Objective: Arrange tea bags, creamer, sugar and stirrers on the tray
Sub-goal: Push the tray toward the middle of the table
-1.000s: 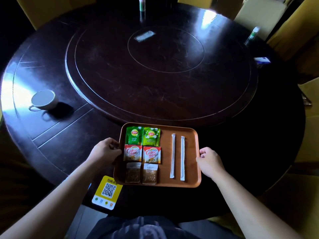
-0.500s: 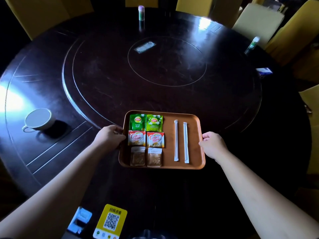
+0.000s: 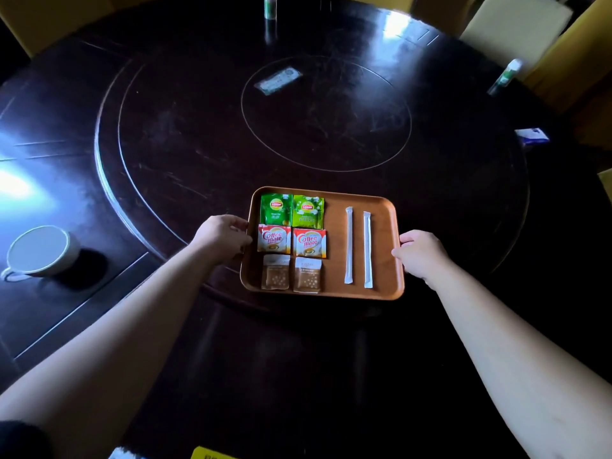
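An orange-brown tray (image 3: 384, 246) sits partly on the rim of the table's turntable. On its left half lie two green tea bags (image 3: 291, 210), two red-and-white creamer sachets (image 3: 292, 241) and two clear sugar packets (image 3: 291, 273), in three rows. Two white wrapped stirrers (image 3: 357, 248) lie side by side on the right half. My left hand (image 3: 222, 238) grips the tray's left edge. My right hand (image 3: 420, 255) grips its right edge.
A white cup (image 3: 41, 251) stands at the left of the dark round table (image 3: 165, 326). A small card (image 3: 278, 80) lies at the turntable centre. A bottle (image 3: 270, 6) stands far back, another bottle (image 3: 505, 77) and a blue-white box (image 3: 531, 136) at right. Yellow chairs ring the table.
Both hands have pushed the tray away from me, from the table's near edge onto the turntable rim. The contents kept their places.
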A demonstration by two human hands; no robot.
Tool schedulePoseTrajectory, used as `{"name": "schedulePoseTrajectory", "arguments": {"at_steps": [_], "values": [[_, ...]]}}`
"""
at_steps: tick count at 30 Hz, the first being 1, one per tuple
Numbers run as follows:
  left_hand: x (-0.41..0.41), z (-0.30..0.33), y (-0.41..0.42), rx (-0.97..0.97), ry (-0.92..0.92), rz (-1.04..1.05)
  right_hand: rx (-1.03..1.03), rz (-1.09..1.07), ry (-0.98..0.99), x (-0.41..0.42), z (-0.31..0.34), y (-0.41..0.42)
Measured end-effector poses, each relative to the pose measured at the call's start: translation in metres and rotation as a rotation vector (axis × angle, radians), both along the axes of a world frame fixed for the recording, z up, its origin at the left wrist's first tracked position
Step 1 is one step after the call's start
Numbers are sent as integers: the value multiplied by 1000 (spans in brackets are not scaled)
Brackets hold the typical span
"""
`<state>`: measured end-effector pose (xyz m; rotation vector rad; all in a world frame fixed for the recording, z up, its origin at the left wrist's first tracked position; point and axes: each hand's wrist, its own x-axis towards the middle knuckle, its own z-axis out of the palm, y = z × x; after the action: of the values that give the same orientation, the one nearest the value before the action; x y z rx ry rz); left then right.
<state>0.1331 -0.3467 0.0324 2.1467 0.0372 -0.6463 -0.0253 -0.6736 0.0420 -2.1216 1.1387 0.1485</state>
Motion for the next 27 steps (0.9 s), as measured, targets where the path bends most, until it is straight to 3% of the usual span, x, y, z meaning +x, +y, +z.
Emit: {"name": "schedulePoseTrajectory", "arguments": {"at_steps": [14, 22, 27], "values": [[20, -20, -10, -10, 34, -15, 23, -22, 1, 17, -1, -2], [6, -12, -4, -128, 112, 11, 12, 7, -4, 5, 14, 15], [-12, -5, 13, -44, 77, -78, -65, 79, 81, -7, 19, 32]]}}
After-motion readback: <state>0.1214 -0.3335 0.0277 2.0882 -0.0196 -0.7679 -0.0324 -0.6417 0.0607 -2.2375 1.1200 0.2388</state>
